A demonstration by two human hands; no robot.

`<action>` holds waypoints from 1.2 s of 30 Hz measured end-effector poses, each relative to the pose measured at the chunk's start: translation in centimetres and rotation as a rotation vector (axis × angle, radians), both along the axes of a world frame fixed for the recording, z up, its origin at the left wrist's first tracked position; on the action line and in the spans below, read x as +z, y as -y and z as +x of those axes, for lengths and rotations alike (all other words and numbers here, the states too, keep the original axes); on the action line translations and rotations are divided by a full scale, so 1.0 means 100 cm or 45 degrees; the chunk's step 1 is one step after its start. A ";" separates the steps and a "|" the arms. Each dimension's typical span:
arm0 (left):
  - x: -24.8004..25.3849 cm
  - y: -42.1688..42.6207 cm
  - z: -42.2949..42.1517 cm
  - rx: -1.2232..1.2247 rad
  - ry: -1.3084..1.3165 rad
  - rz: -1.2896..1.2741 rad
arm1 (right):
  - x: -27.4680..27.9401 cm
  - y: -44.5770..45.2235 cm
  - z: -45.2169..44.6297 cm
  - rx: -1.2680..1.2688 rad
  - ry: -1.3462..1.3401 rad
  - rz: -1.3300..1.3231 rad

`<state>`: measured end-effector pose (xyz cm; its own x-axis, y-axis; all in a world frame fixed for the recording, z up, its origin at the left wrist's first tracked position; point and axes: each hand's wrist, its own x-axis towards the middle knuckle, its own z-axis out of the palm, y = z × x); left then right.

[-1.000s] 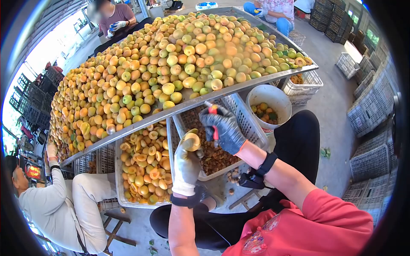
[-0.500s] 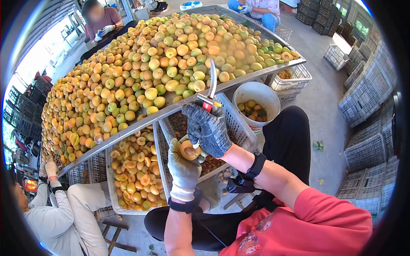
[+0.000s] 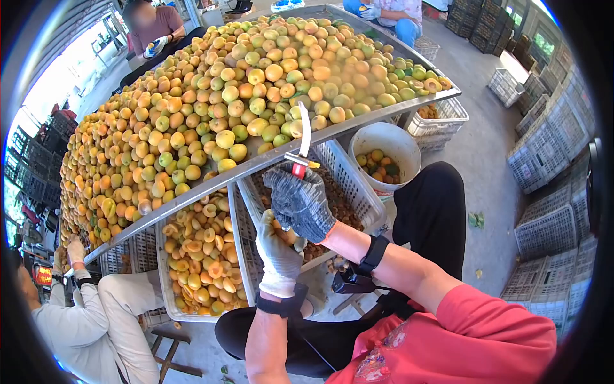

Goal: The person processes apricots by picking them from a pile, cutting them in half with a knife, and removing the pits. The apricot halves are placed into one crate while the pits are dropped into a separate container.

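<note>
My left hand [image 3: 279,253], in a pale glove, is closed round an apricot half [image 3: 284,234], which my right hand partly covers. In a dark grey glove, my right hand [image 3: 298,203] grips a red-handled knife [image 3: 305,131] with its curved blade pointing up, past the metal table edge. The fingers of both hands meet at the fruit. Below them stands a crate [image 3: 358,185] with brown pits [image 3: 339,206]. To its left, another crate [image 3: 167,296] holds halved apricots [image 3: 206,259]. Whole apricots [image 3: 211,109] are heaped on the table [image 3: 377,118].
A white bucket [image 3: 409,150] with some fruit stands right of the pit crate. Co-workers sit at the left [image 3: 77,320], the far left corner [image 3: 153,29] and the far side [image 3: 396,16]. Stacked crates [image 3: 553,141] line the right.
Over the last second my right hand came down to my left hand and the knife turned upright. Since half a second ago, it has moved slightly left and now covers more of the apricot half.
</note>
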<state>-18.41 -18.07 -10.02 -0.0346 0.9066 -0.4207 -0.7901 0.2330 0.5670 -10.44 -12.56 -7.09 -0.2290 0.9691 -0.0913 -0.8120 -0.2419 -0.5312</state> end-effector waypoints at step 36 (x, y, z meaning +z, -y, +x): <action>-0.054 -0.039 0.008 0.098 -1.493 0.600 | -0.060 -0.046 0.033 -0.354 0.922 0.306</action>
